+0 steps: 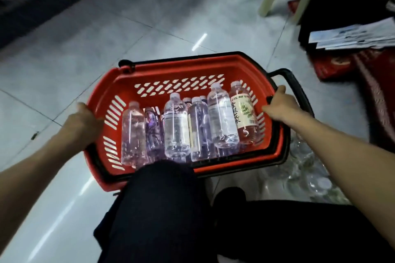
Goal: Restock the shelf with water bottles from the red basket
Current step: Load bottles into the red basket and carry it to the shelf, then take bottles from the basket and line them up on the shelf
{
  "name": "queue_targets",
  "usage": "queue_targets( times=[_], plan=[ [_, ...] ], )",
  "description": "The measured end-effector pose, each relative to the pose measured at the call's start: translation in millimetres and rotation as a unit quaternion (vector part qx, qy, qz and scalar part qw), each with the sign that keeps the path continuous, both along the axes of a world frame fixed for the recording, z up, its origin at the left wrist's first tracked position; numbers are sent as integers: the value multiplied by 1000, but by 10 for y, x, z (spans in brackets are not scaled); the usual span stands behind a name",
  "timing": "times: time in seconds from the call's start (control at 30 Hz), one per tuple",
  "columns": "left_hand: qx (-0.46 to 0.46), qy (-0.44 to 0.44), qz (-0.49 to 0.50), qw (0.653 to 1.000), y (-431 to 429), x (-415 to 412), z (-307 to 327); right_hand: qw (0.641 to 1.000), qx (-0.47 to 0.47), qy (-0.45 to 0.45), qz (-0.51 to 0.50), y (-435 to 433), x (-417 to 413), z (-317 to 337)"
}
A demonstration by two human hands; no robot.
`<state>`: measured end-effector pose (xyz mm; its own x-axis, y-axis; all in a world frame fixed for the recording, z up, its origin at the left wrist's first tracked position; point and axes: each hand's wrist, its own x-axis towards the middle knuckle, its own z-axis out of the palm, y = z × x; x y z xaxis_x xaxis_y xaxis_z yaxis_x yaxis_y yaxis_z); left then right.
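Head cam looks straight down at the red basket (171,66), low by the glossy tiled floor (64,74) right in front of a knee (162,198) in dark trousers. Can't tell if it's resting on the floor or lifted a bit.

The left hand (85,119) has its grip curled over the left end of the rim. The right hand (280,105) is wrapped on the right end, thumb up next to the black handle (295,85).

The water bottles (177,126) are all inside, lying packed side by side, caps pointing away. They're clear ribbed plastic, and most look full. One at the right end, the labelled bottle (243,113), has a pale label with a plant on it.

My guess is that load is properly heavy, and the round bottles will roll and shift if the basket tips. The basket is stiff moulded plastic with slotted walls, so holding both ends of the rim seems the sane way to keep it level. A single bottle should be easiest to take around the middle, since smooth plastic can be slippery and a thin one will squash a little.

No shelf is clearly in view, just a dark blur at top left.
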<state>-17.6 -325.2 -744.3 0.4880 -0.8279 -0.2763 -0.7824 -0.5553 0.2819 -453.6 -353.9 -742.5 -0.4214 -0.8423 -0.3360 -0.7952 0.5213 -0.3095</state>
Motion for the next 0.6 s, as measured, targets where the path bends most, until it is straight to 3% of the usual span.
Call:
queue_targets(
  times=[0.13,0.2,0.27,0.3,0.37,0.43,0.5,0.6],
  plan=[
    [19,-16,3,1000,85,12,-30,999,19,31,13,-125,104,-5],
    [63,-73,-9,995,103,7,29,992,48,110,42,-13,148,19],
    [69,-190,-58,978,66,-61,141,963,-14,241,120,125,241,65],
    [27,-218,-97,971,47,-151,157,948,-96,256,166,184,330,69],
    [-40,-133,-174,975,19,-464,137,945,-172,157,231,251,598,101],
    [52,93,-180,978,-1,-845,36,966,-103,32,234,218,879,25],
    [159,266,-114,944,-44,-1193,-152,980,-10,-5,201,142,1089,-90],
    [156,285,-27,945,-78,-1433,-362,986,28,-38,161,62,1223,-301]
  ],
)
